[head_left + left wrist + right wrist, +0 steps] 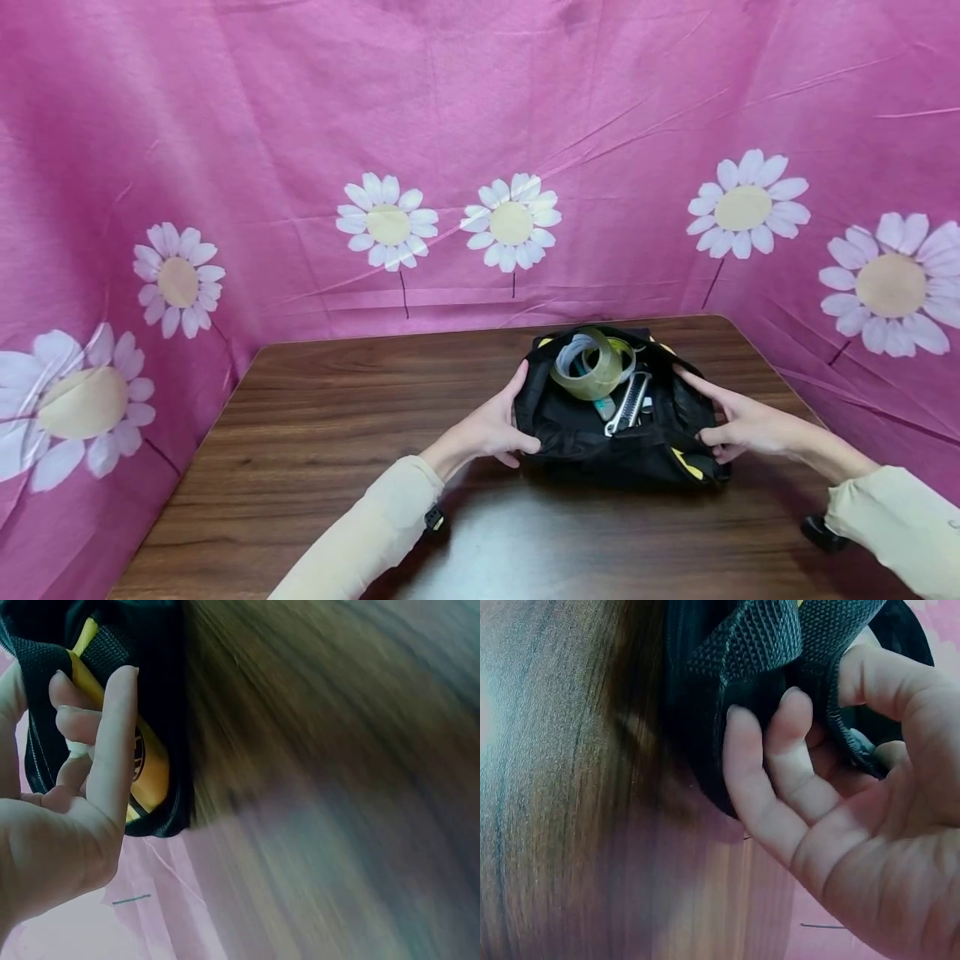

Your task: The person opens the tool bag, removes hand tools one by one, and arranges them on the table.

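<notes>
Wooden tabletop point(360, 408) — left hand point(491, 427), right hand point(741, 423) — opposing grips on black bag point(611, 462)

a brown wood-grain table point(352, 408) with an open black, yellow-marked bag point(588, 446) toward its far right

Left fingers point(114, 742) and right fingers point(746, 765) grip, both arms point(375, 525) stretched forward.

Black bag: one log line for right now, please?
black bag: open | left hand: holds side | right hand: holds side | inside: tape roll
</notes>
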{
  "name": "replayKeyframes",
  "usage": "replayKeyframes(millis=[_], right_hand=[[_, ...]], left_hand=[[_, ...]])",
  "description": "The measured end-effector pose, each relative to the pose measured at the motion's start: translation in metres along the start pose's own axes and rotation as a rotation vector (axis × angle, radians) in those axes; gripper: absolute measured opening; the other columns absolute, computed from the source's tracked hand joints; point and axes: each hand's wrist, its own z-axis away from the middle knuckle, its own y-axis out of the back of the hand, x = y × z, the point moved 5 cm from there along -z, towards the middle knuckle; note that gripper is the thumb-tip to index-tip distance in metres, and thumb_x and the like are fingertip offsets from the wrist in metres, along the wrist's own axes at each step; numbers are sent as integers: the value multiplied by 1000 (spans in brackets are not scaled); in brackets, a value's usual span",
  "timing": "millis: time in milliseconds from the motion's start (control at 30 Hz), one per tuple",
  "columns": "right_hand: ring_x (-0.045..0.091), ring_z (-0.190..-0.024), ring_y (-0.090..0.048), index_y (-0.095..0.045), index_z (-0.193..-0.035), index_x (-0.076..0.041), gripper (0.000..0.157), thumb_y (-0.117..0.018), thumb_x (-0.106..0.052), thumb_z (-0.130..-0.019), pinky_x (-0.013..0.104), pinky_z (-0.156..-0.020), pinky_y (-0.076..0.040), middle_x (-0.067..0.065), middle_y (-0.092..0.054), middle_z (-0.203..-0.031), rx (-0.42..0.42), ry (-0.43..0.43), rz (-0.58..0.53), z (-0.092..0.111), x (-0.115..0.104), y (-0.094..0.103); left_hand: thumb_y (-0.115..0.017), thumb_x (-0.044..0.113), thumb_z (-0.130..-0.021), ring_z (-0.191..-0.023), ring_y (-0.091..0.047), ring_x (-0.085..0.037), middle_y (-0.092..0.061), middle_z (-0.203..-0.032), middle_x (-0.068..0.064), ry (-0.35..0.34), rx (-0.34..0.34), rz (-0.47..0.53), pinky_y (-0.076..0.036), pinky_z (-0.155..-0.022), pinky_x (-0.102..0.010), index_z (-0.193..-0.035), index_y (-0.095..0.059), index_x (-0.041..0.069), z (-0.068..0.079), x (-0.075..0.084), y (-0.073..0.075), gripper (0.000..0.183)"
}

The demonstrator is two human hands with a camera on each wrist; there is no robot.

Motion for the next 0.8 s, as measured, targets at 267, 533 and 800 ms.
replayKeyframes(millis=[267, 533, 800], right_hand=[[18, -84, -67, -5, -163, -16, 92, -60, 11, -94, 44, -61, -61, 37, -40, -121, 211, 173, 169, 10, -15, -7], [20, -89, -72, 2, -164, -25, 94, -63, -2, -100, 38, -70, -62, 37, -48, -128, 339, 138, 219, 24, -26, -13], [21, -94, -70, -2, -164, -16, 88, -60, 1, -100, 39, -75, -62, 20, -48, -128, 280, 131, 104, 29, -29, -10]], left_hand=[[-76, -10, -80, -65, -65, -20, -70, -85, -14, -84, 22, 52, -60, -60, -56, -159, 1, 48, -1, -1, -12, 125], [-86, 19, -82, -47, -50, -19, -60, -68, -7, -67, 67, 22, -60, -58, -56, -159, 0, 49, -3, 8, -14, 120], [-90, 26, -79, -49, -56, -23, -65, -70, -12, -61, 37, -50, -59, -57, -56, -159, 8, 46, -3, 19, -17, 128]])
